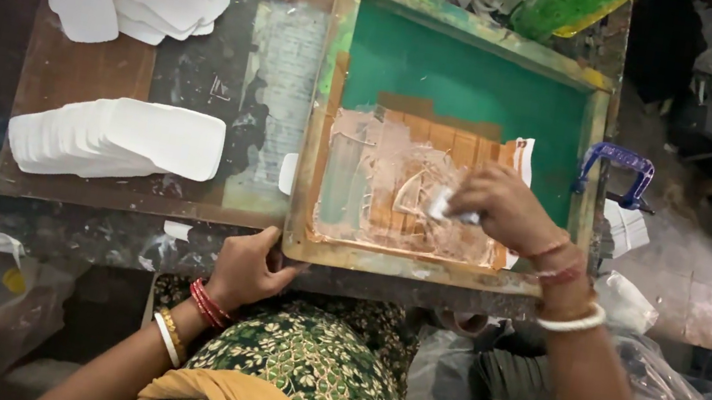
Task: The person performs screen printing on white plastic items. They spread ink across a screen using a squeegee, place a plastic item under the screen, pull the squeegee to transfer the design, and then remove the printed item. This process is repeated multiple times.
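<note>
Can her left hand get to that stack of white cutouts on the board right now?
Probably yes. The left hand grips the screen frame at its near corner, and the white stack lies beside it on the board with nothing between.

Soft, even light on our bench, dim at the edges

We see the wooden-framed green printing screen (465, 84) evenly lit and sharp, without glare; right of it the shelves sink into dark shadow, the frame's edges bow from lens distortion, and white card cutouts (123, 139) to its left look slightly overexposed.
</note>
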